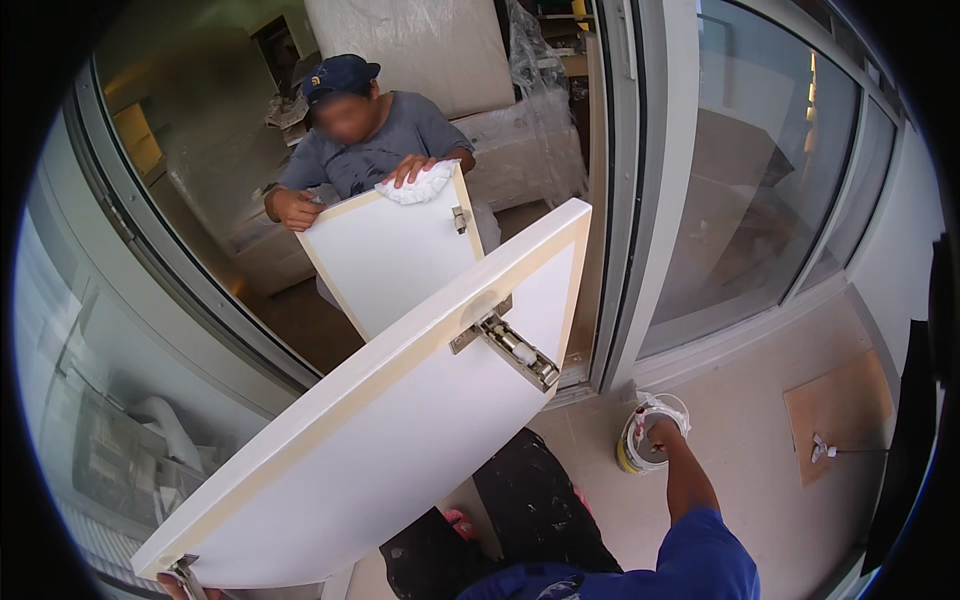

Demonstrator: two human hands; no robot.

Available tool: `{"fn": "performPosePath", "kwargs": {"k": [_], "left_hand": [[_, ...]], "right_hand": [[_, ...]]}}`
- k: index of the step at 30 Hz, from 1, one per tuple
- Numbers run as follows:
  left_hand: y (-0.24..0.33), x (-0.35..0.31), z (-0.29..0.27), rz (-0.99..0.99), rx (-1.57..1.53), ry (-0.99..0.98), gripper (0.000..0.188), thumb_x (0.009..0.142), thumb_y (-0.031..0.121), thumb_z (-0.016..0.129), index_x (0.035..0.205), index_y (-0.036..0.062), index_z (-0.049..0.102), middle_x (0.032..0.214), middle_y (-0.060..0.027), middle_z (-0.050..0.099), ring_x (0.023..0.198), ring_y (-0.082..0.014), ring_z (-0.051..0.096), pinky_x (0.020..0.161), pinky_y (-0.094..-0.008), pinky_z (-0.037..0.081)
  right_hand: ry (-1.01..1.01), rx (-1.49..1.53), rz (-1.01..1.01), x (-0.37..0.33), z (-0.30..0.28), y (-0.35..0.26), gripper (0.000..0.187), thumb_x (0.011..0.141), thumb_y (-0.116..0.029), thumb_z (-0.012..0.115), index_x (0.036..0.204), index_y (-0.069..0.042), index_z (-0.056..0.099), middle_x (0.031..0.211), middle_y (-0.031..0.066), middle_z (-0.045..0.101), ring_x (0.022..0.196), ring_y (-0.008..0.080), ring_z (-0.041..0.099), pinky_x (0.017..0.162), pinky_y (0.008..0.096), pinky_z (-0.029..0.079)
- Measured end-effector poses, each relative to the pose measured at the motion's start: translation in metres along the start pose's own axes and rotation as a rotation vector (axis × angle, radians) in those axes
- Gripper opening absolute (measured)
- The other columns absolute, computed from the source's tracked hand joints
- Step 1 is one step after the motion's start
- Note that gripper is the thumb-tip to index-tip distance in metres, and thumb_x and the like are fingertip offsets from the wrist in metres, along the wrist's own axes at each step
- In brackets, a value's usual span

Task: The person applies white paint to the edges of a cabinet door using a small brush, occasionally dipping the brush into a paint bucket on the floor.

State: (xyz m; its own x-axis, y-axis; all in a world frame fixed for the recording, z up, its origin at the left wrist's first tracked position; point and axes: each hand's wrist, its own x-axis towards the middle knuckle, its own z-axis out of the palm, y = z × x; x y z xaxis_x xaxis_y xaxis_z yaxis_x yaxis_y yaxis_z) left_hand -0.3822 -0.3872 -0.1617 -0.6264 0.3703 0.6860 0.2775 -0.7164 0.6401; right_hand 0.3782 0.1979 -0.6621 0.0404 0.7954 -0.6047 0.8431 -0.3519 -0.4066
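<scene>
**Kid:** Down at the bottom, what is the left hand doing?

**Helper:** It peeks in at the lower edge and sits at the corner of the big white door panel. Only a bit of it shows, so I cannot tell if the grip is closed on the panel or just touching it. The panel is tilted up, and it has a tan strip on its edge and a metal hinge near the top.

**Kid:** And the right hand?

**Helper:** It reaches down into a small white and yellow bucket on the floor. The fingers are hidden inside, so I cannot tell if the grip is closed on anything.

**Kid:** Is the work done?

**Helper:** I think not. The panel is up in the air, not fixed anywhere.

**Kid:** Who is past the panel?

**Helper:** Another person in a cap, holding a second white panel and pressing a white cloth on its top edge. Behind them is furniture under plastic sheet.
</scene>
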Motion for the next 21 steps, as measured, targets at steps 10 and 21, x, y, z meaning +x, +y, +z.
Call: {"fn": "performPosePath", "kwargs": {"k": [10,21], "left_hand": [[-0.017,-0.017,-0.058,-0.121,0.014,0.074,0.059,0.095,0.047,0.060,0.131,0.0009,0.055,0.123,-0.0152,0.064,0.111,-0.0278,0.060,0.098,-0.0466,0.047],[-0.030,0.042,0.058,0.192,0.333,0.222,0.055,0.091,0.048,0.065,0.121,0.0021,0.060,0.113,-0.0153,0.067,0.104,-0.0275,0.063,0.092,-0.0474,0.052]], "right_hand": [[0.645,0.102,-0.315,-0.113,-0.042,-0.019,0.017,0.070,-0.017,0.071,0.077,-0.003,0.075,0.076,0.0188,0.072,0.073,0.0328,0.072,0.075,0.0399,0.058],[0.458,1.299,-0.250,-0.217,-0.038,0.007,0.009,0.088,-0.008,0.066,0.094,-0.003,0.070,0.083,0.0041,0.071,0.064,0.0088,0.060,0.051,0.0215,0.041]]}}
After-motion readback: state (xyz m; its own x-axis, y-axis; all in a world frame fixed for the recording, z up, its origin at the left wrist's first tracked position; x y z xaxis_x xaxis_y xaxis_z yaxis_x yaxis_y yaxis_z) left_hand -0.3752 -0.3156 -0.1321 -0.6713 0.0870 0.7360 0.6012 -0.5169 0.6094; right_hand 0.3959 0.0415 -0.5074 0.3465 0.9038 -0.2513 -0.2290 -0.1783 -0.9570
